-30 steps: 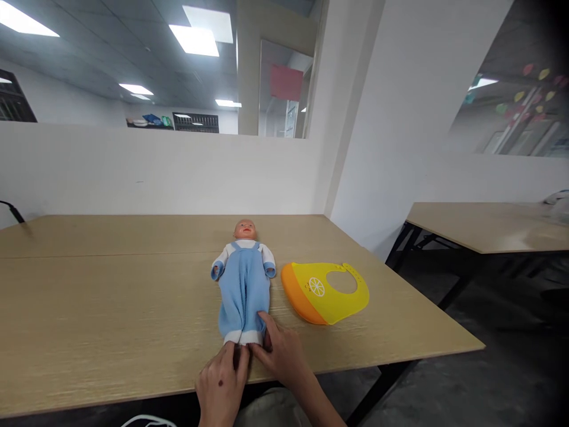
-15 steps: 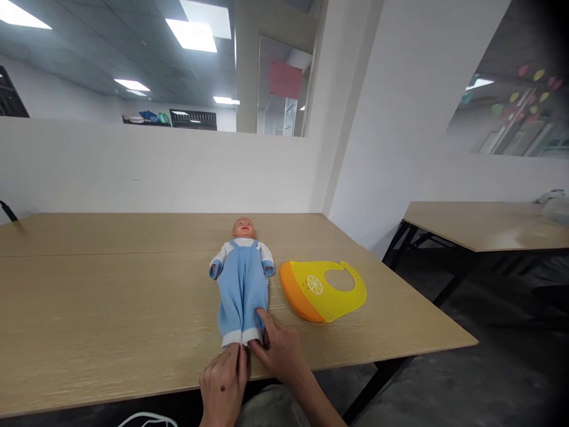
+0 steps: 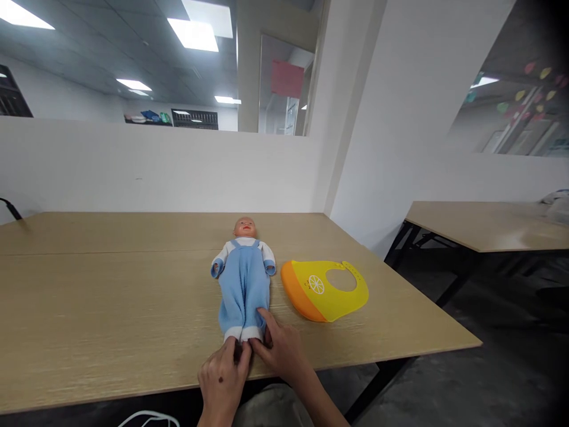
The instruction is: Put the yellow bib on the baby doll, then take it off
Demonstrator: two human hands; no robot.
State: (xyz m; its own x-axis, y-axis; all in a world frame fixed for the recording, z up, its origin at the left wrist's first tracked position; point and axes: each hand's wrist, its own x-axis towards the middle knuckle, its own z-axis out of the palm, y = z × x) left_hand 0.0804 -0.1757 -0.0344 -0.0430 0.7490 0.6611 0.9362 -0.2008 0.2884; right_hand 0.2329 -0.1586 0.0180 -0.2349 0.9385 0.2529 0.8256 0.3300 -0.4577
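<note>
Two hands. Left hand (image 3: 224,372): fingertips bunched at trouser cuff. Right hand (image 3: 281,351): thumb and forefinger parted at other cuff. Pinching cloth? Cannot tell. One baby doll (image 3: 244,279), just beyond both, feet hidden. One bib (image 3: 324,299), right of right hand. White cord (image 3: 149,413), cut off.

Doll (image 3: 244,284) on the table (image 3: 111,308), bib (image 3: 329,305) just to its right, wall (image 3: 200,172) behind, second table (image 3: 484,222) farther right.
</note>
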